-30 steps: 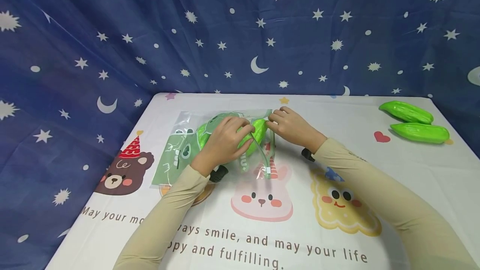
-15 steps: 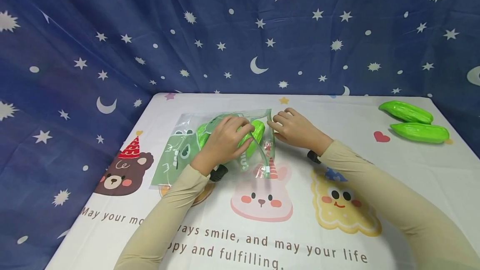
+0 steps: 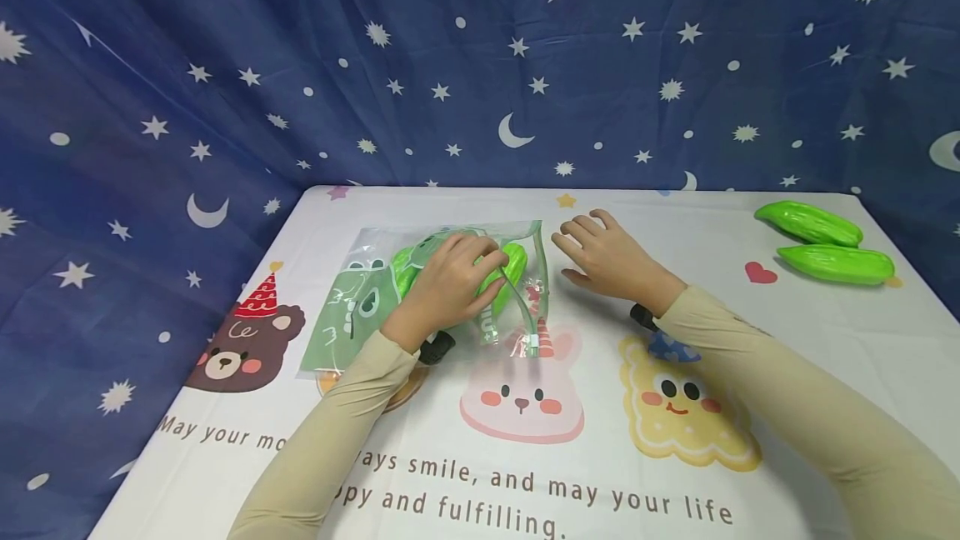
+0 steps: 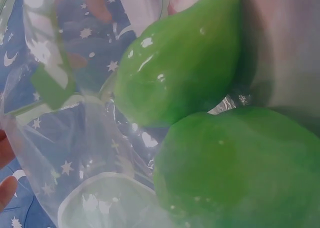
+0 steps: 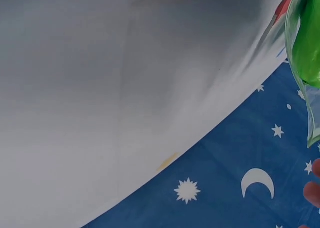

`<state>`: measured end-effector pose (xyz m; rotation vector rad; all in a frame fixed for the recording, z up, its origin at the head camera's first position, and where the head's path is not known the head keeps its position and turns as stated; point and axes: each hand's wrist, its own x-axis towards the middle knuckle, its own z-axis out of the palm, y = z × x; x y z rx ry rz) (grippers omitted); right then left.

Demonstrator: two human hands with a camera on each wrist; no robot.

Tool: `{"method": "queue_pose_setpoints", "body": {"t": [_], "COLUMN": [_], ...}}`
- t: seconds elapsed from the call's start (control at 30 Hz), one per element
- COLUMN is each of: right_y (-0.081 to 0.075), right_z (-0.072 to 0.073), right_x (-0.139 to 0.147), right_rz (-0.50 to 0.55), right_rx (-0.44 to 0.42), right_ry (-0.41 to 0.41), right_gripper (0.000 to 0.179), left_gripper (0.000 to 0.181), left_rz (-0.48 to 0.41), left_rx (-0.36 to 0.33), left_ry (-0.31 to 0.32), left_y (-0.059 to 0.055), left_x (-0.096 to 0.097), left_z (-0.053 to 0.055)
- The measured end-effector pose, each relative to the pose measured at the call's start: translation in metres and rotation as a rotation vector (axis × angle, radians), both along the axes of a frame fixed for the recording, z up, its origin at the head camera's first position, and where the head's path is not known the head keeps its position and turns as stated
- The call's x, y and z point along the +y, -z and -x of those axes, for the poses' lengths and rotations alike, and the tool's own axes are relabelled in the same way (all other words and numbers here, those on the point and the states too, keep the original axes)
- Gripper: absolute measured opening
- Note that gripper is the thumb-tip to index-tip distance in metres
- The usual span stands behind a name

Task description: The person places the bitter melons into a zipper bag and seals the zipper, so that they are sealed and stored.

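A clear zip bag with a green cartoon print lies on the table, its mouth facing right. Fingers of my left hand grip the near edge of that mouth and hold it raised. Inside are bright green, glossy fruit-like pieces; one piece shows near the opening, and in the left wrist view a tapered piece lies against a rounder-looking piece. My right hand hovers just right of the mouth, fingers loosely bent and holding nothing. In the right wrist view its fingertips are at the lower right edge.
Two long green pieces with pointed ends, an upper one and a lower one, lie side by side at the table's far right. The white printed tablecloth ends at a blue star-patterned curtain behind and at left.
My right hand has let go of the bag's far edge and the green piece at the mouth, and moved right. My left hand keeps its grip on the bag.
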<state>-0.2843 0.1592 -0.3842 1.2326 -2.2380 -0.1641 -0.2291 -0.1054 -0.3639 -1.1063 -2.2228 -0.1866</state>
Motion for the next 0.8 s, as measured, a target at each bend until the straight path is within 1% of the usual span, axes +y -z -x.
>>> {"method": "queue_pose_setpoints", "body": {"t": [0.2, 0.4, 0.57, 0.8], "right_y": [-0.004, -0.012, -0.018, -0.025], "right_z": [-0.005, -0.012, -0.017, -0.023], "right_x": [0.011, 0.025, 0.037, 0.055], "right_rz": [0.013, 0.036, 0.051, 0.07], "right_rx": [-0.028, -0.045, -0.039, -0.018], "right_ry": [0.06, 0.113, 0.151, 0.175], "right_gripper": [0.062, 0.069, 0.074, 0.075], "left_gripper": [0.013, 0.013, 0.013, 0.013], "left_rz": [-0.009, -0.008, -0.003, -0.003], "left_rx": [-0.001, 0.001, -0.004, -0.008], "left_ry": [0.005, 0.009, 0.009, 0.013], "left_y": [0.001, 0.003, 0.004, 0.004], "left_x": [0.0, -0.001, -0.001, -0.002], "left_z": [0.0, 0.0, 0.0, -0.001]}}
